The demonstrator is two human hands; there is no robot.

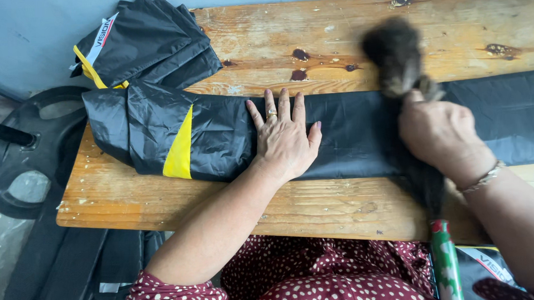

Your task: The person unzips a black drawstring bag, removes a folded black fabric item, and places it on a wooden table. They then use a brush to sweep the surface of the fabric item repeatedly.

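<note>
Head view: left hand is lying flat, fingers apart, pinning long black fabric sleeve steady.
Right hand: is clamping dark blurred feather duster, sweeping fabric beside left hand.

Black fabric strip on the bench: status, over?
Left hand flat on black fabric strip. Right hand gripping blurred dark brush. Folded black bags beyond.
</note>
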